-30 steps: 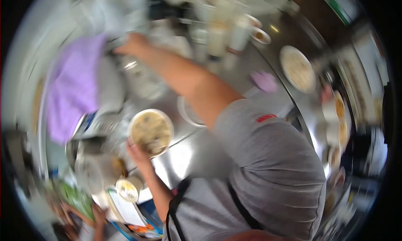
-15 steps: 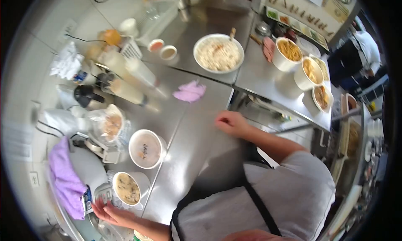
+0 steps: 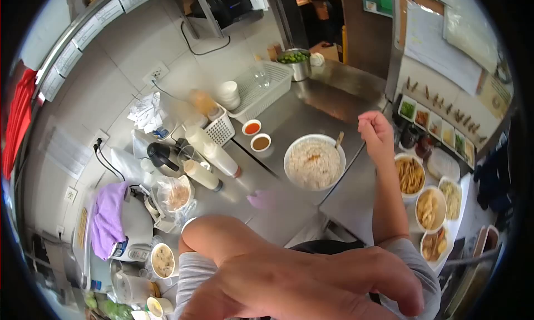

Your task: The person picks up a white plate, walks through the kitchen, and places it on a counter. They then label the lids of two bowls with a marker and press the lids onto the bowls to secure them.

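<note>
My right hand (image 3: 375,132) is raised above the steel counter, right of a large white bowl (image 3: 314,163) of pale, shredded-looking food with a handle sticking out. Its fingers are curled in, and nothing shows in them. Very near the camera, my left hand (image 3: 317,278) fills the lower middle with its back; its fingertips are hidden. A small lilac cloth (image 3: 259,199) lies on the counter beyond it. Two small cups, one of red sauce (image 3: 251,127) and one of brown sauce (image 3: 260,142), sit left of the bowl.
Squeeze bottles (image 3: 221,160) and a white basket (image 3: 221,129) stand at the left. A purple towel (image 3: 108,220) drapes a grey appliance. Tubs of food (image 3: 431,210) line the right side. At the back are a grey crate (image 3: 267,97) and a metal pot of greens (image 3: 295,67).
The view has tilted up, showing more wall. My left hand has come from beside the soup tub up close to the camera. My right hand has moved forward, beyond the front counter edge area.
</note>
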Tool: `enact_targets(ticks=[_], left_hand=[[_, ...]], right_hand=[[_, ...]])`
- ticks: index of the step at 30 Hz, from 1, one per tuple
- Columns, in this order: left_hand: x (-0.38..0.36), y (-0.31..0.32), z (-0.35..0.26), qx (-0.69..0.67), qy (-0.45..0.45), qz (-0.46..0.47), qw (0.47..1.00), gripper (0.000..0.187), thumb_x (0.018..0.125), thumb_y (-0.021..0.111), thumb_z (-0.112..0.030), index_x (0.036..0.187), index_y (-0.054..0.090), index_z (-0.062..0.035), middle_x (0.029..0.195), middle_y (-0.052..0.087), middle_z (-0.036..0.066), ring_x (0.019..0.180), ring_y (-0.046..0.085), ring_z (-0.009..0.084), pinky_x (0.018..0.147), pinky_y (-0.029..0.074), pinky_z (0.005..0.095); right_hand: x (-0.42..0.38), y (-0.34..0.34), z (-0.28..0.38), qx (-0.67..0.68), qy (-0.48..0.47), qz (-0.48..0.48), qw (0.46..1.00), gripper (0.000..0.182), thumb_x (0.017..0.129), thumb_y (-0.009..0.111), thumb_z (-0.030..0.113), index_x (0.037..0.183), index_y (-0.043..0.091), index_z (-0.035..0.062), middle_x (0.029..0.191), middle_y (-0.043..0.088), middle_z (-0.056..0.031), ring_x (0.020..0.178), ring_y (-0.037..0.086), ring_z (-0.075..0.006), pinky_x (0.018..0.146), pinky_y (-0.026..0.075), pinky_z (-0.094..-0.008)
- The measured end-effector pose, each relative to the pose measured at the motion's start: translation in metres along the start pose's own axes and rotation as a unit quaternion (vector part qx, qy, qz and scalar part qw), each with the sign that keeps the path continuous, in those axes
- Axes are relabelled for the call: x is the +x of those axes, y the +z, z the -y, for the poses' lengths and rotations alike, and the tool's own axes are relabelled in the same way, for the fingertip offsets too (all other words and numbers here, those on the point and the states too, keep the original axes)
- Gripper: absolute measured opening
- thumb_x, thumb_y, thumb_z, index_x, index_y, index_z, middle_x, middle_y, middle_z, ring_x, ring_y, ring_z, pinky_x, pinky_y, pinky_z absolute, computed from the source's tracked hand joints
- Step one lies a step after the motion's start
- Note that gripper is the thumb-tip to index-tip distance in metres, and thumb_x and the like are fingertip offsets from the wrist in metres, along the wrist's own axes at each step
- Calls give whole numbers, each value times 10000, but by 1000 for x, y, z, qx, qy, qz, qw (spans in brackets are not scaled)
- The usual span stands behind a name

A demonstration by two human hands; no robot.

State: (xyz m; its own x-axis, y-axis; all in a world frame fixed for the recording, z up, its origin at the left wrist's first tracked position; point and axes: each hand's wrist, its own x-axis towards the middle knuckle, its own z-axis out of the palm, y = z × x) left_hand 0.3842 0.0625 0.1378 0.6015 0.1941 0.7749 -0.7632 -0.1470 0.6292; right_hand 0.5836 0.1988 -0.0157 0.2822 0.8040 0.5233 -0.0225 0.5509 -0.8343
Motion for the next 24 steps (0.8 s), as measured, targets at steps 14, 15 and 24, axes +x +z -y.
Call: enact_targets(ticks=[14, 15, 24], left_hand=[[97, -121, 20, 147, -87, 98, 980, 571, 744, 427, -503, 919, 461, 39, 949, 445, 153, 854, 463, 231, 784, 328, 397], [107, -148, 18, 202, -134, 128, 962, 480, 757, 463, -441, 898, 469, 17, 922, 462, 130, 840, 477, 208, 765, 361, 359], [125, -447, 13, 800, -296, -165, 496, 336, 756, 563, -253, 984, 512, -13, 858, 583, 104, 800, 549, 183, 698, 436, 291]], right_hand=[[212, -11, -138, -95, 197, 82, 972, 139, 805, 495, 223, 793, 498, 84, 604, 447, 34, 505, 409, -47, 448, 333, -186], [217, -23, -189, -147, 185, 72, 969, 148, 797, 499, 223, 805, 498, 75, 614, 475, 20, 523, 441, -93, 477, 360, -222], [150, -56, -292, -601, 341, 202, 694, 569, 773, 445, 425, 1238, 317, 122, 1320, 168, -149, 1218, 130, -347, 970, 166, -459]])
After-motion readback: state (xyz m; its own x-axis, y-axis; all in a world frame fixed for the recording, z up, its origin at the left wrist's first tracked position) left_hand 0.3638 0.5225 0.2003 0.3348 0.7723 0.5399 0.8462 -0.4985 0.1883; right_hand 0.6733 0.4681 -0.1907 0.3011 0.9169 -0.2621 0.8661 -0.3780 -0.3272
